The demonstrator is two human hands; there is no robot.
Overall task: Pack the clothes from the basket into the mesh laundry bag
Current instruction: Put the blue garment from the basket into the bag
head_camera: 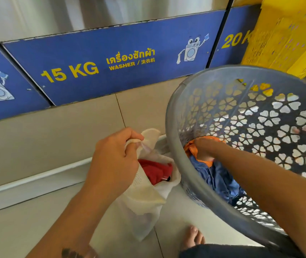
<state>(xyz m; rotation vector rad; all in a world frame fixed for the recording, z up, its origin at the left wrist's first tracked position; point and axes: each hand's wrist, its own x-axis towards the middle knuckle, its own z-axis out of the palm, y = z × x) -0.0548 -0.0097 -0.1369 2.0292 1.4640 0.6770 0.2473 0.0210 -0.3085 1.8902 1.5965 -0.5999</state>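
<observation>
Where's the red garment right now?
The red garment lies inside the open white mesh laundry bag at centre frame, just left of the grey plastic basket.

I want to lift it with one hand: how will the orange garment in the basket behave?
The orange garment looks crumpled, so probably floppy and light. It lies against blue clothes, which may drag along. The right hand seems to grip it.

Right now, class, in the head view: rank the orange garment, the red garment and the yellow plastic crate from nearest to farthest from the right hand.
1. Orange garment: in the basket, gripped by the right hand.
2. Red garment: left, inside the mesh bag.
3. Yellow plastic crate: far, upper right.
</observation>
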